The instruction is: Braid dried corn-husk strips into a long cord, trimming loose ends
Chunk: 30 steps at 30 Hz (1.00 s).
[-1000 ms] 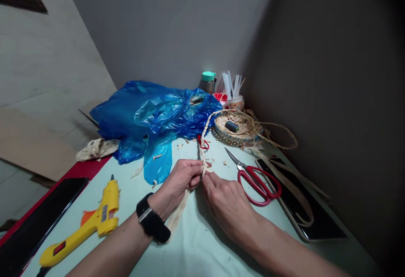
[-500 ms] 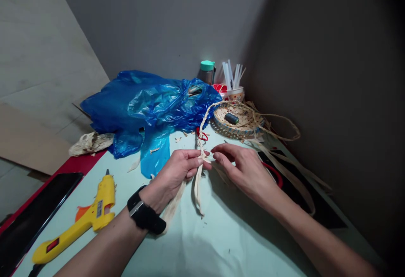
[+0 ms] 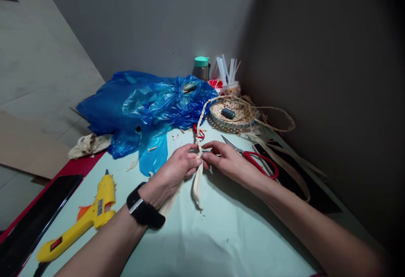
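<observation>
A pale braid of flat, dried fibre strips (image 3: 200,120) runs from my hands up and over a woven basket at the back. My left hand (image 3: 181,164) pinches the braid's working end, fingers closed round it. Against the braid's right side, my right hand (image 3: 221,158) has its thumb and fingertips closed on the strips. Loose strip ends (image 3: 197,187) hang below the fingers, and another strip passes under my left wrist. Red cord (image 3: 199,132) is by the braid just above my hands. Fingers partly hide the point where the strips cross.
A yellow glue gun (image 3: 96,209) lies at the left. Red-handled scissors (image 3: 261,165) lie right, beside a black panel. Behind are a blue plastic bag (image 3: 126,99), the basket (image 3: 236,126) with a thread spool (image 3: 228,113), a cup of white sticks (image 3: 230,88) and a green-lidded bottle (image 3: 201,69).
My right hand has moved left from beside the braid and now touches it, fingers closed. The scissors show more fully. My left hand keeps its hold, and the view has shifted slightly.
</observation>
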{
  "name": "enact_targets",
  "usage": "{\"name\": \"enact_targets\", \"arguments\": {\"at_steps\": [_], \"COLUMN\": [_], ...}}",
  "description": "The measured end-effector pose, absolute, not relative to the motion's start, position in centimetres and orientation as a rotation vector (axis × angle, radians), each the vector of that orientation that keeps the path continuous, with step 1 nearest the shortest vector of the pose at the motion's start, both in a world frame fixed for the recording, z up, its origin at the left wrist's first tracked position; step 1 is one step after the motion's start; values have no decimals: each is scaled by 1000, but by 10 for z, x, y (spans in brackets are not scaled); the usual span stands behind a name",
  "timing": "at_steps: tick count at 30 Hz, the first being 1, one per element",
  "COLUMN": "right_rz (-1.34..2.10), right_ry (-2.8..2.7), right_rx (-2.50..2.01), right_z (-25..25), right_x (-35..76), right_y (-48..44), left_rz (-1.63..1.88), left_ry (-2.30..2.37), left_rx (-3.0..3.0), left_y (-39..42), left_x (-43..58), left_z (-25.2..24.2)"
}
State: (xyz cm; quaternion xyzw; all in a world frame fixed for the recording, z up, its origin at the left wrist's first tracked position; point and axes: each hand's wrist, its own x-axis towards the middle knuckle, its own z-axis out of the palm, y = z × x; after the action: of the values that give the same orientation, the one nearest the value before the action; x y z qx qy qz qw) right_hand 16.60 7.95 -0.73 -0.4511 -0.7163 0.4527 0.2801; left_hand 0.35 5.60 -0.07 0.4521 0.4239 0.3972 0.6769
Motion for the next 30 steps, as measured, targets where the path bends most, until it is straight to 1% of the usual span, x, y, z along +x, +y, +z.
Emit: {"name": "enact_targets", "arguments": {"at_steps": [3, 8, 15, 19, 21, 27, 30], "right_rz": [1177, 1277, 759, 518, 553, 1020, 1059], "right_ry": [-1975, -1943, -2214, -2285, -2290, -2146, -2088], "right_rx": [-1170, -1099, -1260, -1355, -1377, -1333, -1309], "right_z": [-10, -10, 2, 6, 5, 0, -2], "right_x": [167, 171, 174, 175, 176, 174, 172], "right_y": [82, 84, 73, 70, 71, 77, 77], "left_rz": [885, 825, 792, 855, 886, 919, 895], "left_ry": [987, 1052, 1106, 1126, 1145, 1095, 1109], "left_rx": [1013, 961, 1012, 1032, 1016, 1072, 1145], "left_y": [56, 56, 56, 56, 56, 53, 52], "left_x": [4, 3, 2, 6, 7, 7, 7], "left_z": [0, 3, 1, -4, -7, -10, -7]}}
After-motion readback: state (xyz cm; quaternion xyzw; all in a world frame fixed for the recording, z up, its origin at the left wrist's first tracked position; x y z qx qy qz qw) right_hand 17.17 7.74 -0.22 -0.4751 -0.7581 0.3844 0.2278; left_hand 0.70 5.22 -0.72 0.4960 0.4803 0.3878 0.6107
